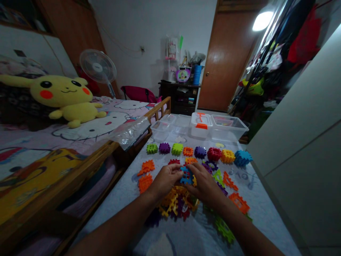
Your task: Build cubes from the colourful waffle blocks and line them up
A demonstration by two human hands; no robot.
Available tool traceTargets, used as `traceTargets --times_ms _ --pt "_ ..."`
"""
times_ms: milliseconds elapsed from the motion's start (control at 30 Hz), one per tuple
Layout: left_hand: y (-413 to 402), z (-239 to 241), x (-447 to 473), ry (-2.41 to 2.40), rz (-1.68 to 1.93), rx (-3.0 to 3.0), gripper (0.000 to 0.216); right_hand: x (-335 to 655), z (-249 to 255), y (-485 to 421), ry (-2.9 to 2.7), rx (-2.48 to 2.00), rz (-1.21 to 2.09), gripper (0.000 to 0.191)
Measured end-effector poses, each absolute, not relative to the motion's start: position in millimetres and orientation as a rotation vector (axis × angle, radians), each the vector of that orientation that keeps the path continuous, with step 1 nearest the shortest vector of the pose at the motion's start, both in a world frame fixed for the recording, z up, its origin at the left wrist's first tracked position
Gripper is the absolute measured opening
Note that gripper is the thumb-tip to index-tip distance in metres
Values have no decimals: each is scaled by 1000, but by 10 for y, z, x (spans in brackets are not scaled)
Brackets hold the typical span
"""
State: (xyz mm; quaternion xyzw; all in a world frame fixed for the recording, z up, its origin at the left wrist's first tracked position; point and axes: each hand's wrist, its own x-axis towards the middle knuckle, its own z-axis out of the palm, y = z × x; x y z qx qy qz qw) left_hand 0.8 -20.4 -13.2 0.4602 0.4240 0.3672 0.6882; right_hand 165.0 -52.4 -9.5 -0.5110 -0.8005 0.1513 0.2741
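Note:
Between my two hands, over the middle of the table, is a blue toothed plastic building piece. My left hand pinches its left side with thumb and fingertips. From the right, my right hand has its fingers closed round the same piece; a bit of yellow shows beside it under those fingers. A heap of yellow, purple and red building pieces lies just below my hands. Orange pieces lie to the left, and another orange frame piece to the right, near a green piece.
A row of coloured stacks and blocks crosses the table. Behind it stand clear plastic bins and a lidded box with orange clips. A bed with a wooden rail runs along the left; a white cabinet borders the right.

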Motion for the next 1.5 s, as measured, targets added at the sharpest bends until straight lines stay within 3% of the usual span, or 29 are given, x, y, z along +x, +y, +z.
traceTargets --times_ms 500,767,900,1067,1500 --pt "-191 -168 -39 968 801 1212 39 1686 -34 -507 -2200 -1458 230 41" --pt "81 -329 -755 1515 1041 1766 44 3385 155 -90 -1845 -1848 -37 48" --pt "188 -513 -1008 1732 1098 1914 40 4121 169 85 -1824 -2060 161 56" --pt "237 -665 -1053 1767 1127 2018 35 4362 91 184 -1818 -2102 399 57" --pt "231 -731 -1121 1807 1153 1930 33 4431 -81 256 -1877 -2131 376 63"
